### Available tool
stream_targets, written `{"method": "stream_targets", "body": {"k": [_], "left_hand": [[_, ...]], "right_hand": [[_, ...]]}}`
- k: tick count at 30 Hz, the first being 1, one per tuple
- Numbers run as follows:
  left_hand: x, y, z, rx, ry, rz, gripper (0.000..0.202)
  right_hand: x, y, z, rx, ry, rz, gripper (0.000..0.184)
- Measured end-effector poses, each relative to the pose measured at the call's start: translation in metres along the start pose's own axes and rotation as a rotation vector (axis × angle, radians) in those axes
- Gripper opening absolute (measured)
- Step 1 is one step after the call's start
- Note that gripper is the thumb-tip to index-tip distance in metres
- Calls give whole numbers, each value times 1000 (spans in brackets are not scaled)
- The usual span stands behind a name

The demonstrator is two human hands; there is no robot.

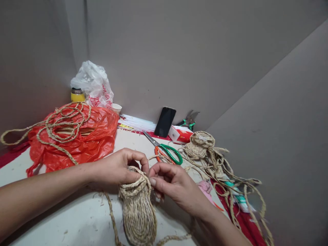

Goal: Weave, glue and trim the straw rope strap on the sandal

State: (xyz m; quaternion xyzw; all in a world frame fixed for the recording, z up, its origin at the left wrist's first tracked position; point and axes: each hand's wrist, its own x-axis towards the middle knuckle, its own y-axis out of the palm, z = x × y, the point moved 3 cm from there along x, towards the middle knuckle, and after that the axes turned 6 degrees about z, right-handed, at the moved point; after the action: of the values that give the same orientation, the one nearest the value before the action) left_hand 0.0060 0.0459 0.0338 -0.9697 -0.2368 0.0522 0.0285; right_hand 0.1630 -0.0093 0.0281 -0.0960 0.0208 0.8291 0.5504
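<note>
Here both hands pinch the top of a woven straw sandal (138,212), left hand (120,169) gripping its strap, right hand (170,182) nipping the braid beside scissors (164,149).

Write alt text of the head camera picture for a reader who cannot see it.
The left hand and the right hand pinch the top edge of a straw slipper on a white table. Behind them are scissors, a red plastic bag with coiled rope, and a phone.

- Noted green-handled scissors (164,149) on the table (77,215).
- Saw a phone (165,121) propped against the wall (205,51).
- Logged braided rope (64,124) coiled atop a red bag (99,135).
- Spotted a white bag (93,83) beside a yellow jar (77,96).
</note>
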Motion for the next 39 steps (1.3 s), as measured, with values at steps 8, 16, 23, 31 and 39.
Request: {"method": "stream_targets", "body": {"k": [8, 16, 23, 31, 39], "left_hand": [[0, -7, 4, -185, -67, 137, 12], [1, -2, 4, -391, -61, 93, 19], [1, 1, 9, -505, -6, 35, 23], [1, 9, 9, -664, -20, -85, 17], [5, -3, 6, -591, 39, -273, 24]], "right_hand": [[0, 0, -5, 77, 58, 33, 32], [-1, -2, -5, 162, 50, 87, 25], [6, 2, -12, 330, -26, 92, 26], [14, 7, -20, 431, -97, 41, 27], [15, -2, -18, 375, -139, -84, 26]]}}
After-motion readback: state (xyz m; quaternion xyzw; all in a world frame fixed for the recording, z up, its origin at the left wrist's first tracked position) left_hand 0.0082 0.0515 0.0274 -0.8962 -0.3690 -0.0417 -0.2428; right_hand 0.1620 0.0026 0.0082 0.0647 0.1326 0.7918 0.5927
